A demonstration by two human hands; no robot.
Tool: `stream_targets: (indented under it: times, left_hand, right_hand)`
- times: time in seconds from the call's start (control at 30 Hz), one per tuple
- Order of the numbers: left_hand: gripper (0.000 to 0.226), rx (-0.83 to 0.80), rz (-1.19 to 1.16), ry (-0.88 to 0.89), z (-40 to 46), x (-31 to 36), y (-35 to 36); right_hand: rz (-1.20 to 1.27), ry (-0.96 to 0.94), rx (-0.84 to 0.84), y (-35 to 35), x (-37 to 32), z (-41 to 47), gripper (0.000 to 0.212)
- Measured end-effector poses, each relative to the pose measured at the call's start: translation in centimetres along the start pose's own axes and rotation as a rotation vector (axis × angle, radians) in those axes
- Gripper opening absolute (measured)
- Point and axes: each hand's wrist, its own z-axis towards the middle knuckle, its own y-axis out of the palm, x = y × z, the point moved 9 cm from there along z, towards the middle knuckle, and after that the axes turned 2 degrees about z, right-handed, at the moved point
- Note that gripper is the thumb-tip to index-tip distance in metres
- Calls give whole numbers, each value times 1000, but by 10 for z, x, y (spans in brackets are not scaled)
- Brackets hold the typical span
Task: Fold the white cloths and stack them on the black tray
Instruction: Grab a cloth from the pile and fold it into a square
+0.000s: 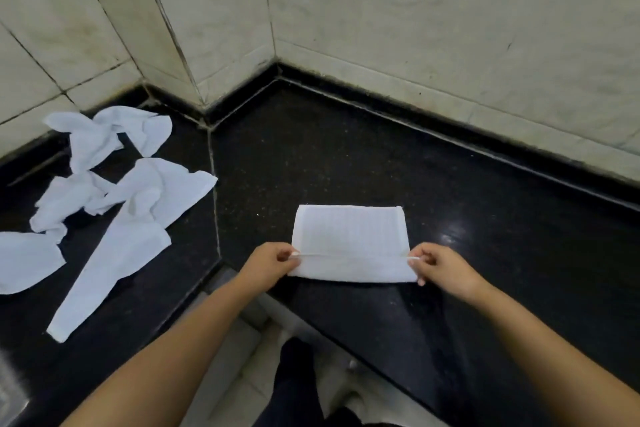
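In the head view, a white cloth [349,236] lies flat on the black stone counter [346,149], close to the counter's near edge and a little to the right of the middle. It has a rectangular shape, and its near part is folded over, so a double strip runs along the side closest to the person. The left hand [272,265] pinches the left end of this fold between thumb and fingers, with the fingers curled around the edge. The right hand [441,269] pinches the right end of the same fold in the same way. Both hands are touching the cloth, and the fold edge is stretched straight between them.

Well apart from this cloth, on the left part of the counter, there is a group of unfolded cloths [114,184]. They are crumpled and lie over and beside each other. One long cloth [110,270] in this group reaches toward the near-left edge of the counter, and another one [24,260] lies at the left border of the picture.

A joint line [214,201] in the stone runs between the crumpled group and the flat cloth. Behind the counter stand pale tiled walls [415,10], which meet in corners. Below the counter edge, between the forearms, I see dark trousers [294,388] and a light floor [228,367].
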Motion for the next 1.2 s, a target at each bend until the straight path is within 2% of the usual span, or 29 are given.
stream_targets:
  times: [0.13,0.23,0.4,0.5,0.63,0.77,0.87,0.93,1.03,1.1,1.2]
  left_hand:
    - [5,74,59,-34,34,6,-16]
    - [7,124,105,-81,67,15,-27]
    - [8,124,293,-169,102,14,-28]
    - [11,148,390,-149,110,13,-26]
    - [10,201,402,-118,110,12,-26]
    - [25,251,376,-175,94,8,-27]
    - [44,207,523,-227,75,4,-19]
    - [51,177,631,-232,63,2,-11]
    - [49,152,696,-232,51,0,-4]
    - [44,159,677,-220,49,2,-3]
    - [37,163,631,-209,49,3,-5]
  right_hand:
    - [18,51,155,-22,-11,32,9]
    - [-19,113,264,-41,-18,62,8]
    - [-150,195,269,-41,-16,99,9]
    - [-213,220,261,-35,-10,104,9]
    - [-297,184,284,-32,-8,106,8]
    - [-430,109,209,-26,-18,111,31]
    - [-550,135,168,-24,-24,112,24]
    - [-747,211,116,-22,-30,114,26]
    - [-1059,320,-22,-12,-49,117,34]
    - [-1113,261,-42,2,-76,126,35]
    - [-906,-76,-83,51,-128,143,38]
